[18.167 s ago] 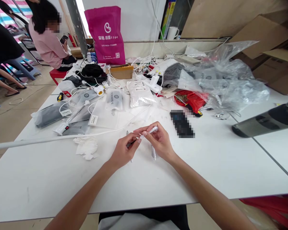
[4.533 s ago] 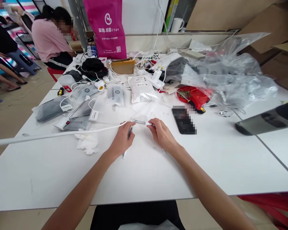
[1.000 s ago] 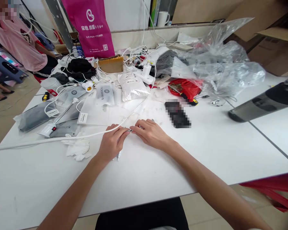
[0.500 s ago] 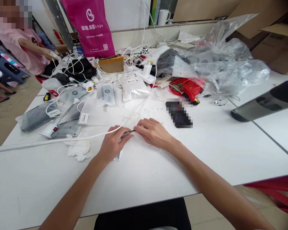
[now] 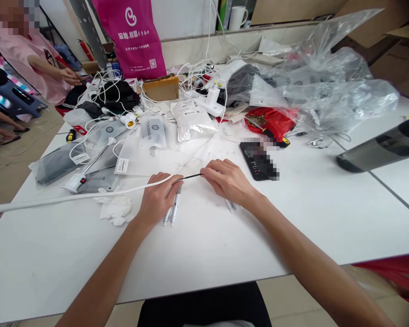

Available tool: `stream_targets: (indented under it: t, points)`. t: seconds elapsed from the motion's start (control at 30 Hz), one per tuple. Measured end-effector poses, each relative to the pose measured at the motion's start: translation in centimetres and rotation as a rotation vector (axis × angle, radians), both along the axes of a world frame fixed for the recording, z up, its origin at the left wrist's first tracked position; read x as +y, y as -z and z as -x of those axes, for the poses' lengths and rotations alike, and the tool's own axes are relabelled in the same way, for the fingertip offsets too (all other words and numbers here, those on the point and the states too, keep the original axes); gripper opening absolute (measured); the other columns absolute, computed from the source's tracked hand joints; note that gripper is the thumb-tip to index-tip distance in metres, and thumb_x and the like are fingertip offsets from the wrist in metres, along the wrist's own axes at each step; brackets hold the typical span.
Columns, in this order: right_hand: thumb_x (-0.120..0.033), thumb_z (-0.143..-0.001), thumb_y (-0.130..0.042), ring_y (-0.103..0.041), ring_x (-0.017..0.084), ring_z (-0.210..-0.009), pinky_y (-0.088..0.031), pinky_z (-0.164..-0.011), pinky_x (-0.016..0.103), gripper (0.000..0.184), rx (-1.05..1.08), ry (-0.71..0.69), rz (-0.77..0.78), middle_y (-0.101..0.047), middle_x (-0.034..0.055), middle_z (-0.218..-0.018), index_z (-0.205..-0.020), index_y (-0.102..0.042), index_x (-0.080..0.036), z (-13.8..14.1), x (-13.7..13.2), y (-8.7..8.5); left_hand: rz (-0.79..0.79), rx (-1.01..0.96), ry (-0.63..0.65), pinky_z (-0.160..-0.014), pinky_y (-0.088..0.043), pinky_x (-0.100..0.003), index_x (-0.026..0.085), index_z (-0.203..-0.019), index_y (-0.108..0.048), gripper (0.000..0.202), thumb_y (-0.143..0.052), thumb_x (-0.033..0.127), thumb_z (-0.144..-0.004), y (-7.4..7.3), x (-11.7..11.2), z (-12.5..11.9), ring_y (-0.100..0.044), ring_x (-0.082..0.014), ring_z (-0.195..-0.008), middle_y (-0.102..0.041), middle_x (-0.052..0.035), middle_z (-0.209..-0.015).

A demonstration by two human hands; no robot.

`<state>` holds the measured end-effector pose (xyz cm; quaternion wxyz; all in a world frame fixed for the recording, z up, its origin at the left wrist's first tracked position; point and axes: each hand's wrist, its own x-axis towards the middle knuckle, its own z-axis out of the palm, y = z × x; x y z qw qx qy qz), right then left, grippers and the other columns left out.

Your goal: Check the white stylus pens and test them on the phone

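Note:
My left hand (image 5: 158, 196) rests on the white table (image 5: 204, 236), fingers curled around a pen barrel (image 5: 175, 204), with a second white pen (image 5: 167, 215) lying beside it. A thin dark refill (image 5: 192, 175) stretches between both hands. My right hand (image 5: 229, 181) pinches the refill's right end. More pen parts (image 5: 232, 206) poke out from under my right wrist.
A crumpled tissue (image 5: 117, 210) and a white cable (image 5: 88, 195) lie to the left. A phone (image 5: 257, 159) sits right of my hands. Packets, chargers, a magenta bag (image 5: 139, 36) and clear plastic bags (image 5: 323, 91) crowd the back. A dark vacuum (image 5: 378, 152) lies at right. A person in pink (image 5: 37, 59) stands far left.
My hands have drawn apart, and a longer length of the dark refill shows between them. The person in pink has reached toward the table's far corner.

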<state>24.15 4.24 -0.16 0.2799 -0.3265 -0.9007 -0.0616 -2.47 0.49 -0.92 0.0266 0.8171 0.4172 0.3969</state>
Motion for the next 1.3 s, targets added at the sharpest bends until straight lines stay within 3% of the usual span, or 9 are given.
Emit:
stream_targets:
  t: [0.33, 0.53, 0.67, 0.77, 0.9, 1.03, 1.13, 1.3]
  points:
    - [-0.016, -0.111, -0.051, -0.060, 0.018, -0.080, -0.040, -0.074, 0.033, 0.015, 0.015, -0.015, -0.038, -0.072, 0.0067, -0.098, -0.110, -0.066, -0.020, 0.2, -0.1, -0.1, 0.008, -0.002, 0.002, -0.084, -0.051, -0.036, 0.020, -0.115, -0.073, 0.013, -0.062, 0.020, -0.108, -0.3, -0.3, -0.2, -0.069, -0.0193, -0.083, -0.080, -0.0043, -0.095]
    - [-0.016, -0.109, -0.051, -0.064, 0.019, -0.082, -0.050, -0.076, 0.035, 0.018, 0.028, -0.073, -0.013, -0.070, 0.0110, -0.109, -0.119, -0.066, -0.019, 0.6, -0.8, -0.6, 0.017, 0.013, 0.022, -0.087, -0.050, -0.037, 0.021, -0.120, -0.072, 0.015, -0.061, 0.024, -0.110, -0.2, -0.4, -0.4, -0.070, -0.0199, -0.085, -0.080, -0.0042, -0.095]
    - [-0.013, -0.108, -0.047, -0.070, 0.019, -0.090, -0.059, -0.075, 0.036, 0.037, 0.098, -0.118, 0.168, -0.067, 0.0150, -0.128, -0.140, -0.063, -0.022, 0.7, -1.4, -0.9, 0.020, 0.032, 0.039, -0.084, -0.048, -0.035, 0.021, -0.118, -0.072, 0.015, -0.060, 0.023, -0.110, 0.0, -0.4, -0.5, -0.069, -0.0191, -0.081, -0.079, -0.0033, -0.092]
    - [-0.022, -0.108, -0.059, -0.074, 0.018, -0.090, -0.061, -0.073, 0.033, 0.037, 0.278, -0.105, 0.387, -0.075, 0.0095, -0.123, -0.145, -0.061, -0.027, 0.2, -1.4, -1.5, 0.050, 0.005, 0.036, -0.087, -0.047, -0.036, 0.020, -0.116, -0.071, 0.014, -0.058, 0.023, -0.111, -0.1, -0.5, -0.5, -0.068, -0.0190, -0.080, -0.078, -0.0028, -0.090]
    - [-0.039, -0.092, -0.086, -0.077, 0.020, -0.085, -0.062, -0.069, 0.032, 0.044, 0.633, -0.065, 0.607, -0.083, 0.0045, -0.102, -0.129, -0.064, -0.026, 0.2, -1.5, -2.7, 0.206, -0.081, 0.086, -0.089, -0.049, -0.035, 0.021, -0.115, -0.070, 0.015, -0.058, 0.027, -0.112, -0.4, -1.2, -1.1, -0.068, -0.0185, -0.083, -0.077, -0.0031, -0.092]
    - [-0.044, -0.082, -0.094, -0.079, 0.021, -0.083, -0.064, -0.068, 0.034, 0.057, 0.925, -0.187, 0.734, -0.082, 0.0042, -0.100, -0.123, -0.058, -0.027, 1.4, -2.3, -2.8, 0.562, -0.305, 0.160, -0.091, -0.054, -0.034, 0.023, -0.126, -0.067, 0.022, -0.057, 0.037, -0.112, -0.7, -2.7, -2.4, -0.073, -0.0208, -0.101, -0.079, -0.0067, -0.110]
    - [-0.038, -0.088, -0.091, -0.078, 0.019, -0.081, -0.065, -0.076, 0.037, 0.051, 0.970, -0.252, 0.757, -0.081, 0.0032, -0.102, -0.125, -0.058, -0.028, 2.3, -2.9, -2.2, 0.779, -0.416, 0.246, -0.092, -0.055, -0.034, 0.024, -0.130, -0.064, 0.026, -0.049, 0.039, -0.115, -1.0, -3.5, -3.0, -0.072, -0.0198, -0.100, -0.076, -0.0068, -0.112]
    - [-0.027, -0.101, -0.077, -0.079, 0.023, -0.101, -0.064, -0.090, 0.044, 0.030, 0.910, -0.237, 0.639, -0.080, 0.0058, -0.112, -0.127, -0.064, -0.028, 2.8, -3.7, -1.7, 0.848, -0.443, 0.251, -0.087, -0.053, -0.032, 0.027, -0.142, -0.060, 0.035, -0.048, 0.044, -0.114, -1.6, -3.7, -3.0, -0.063, -0.0185, -0.094, -0.070, -0.0056, -0.107]
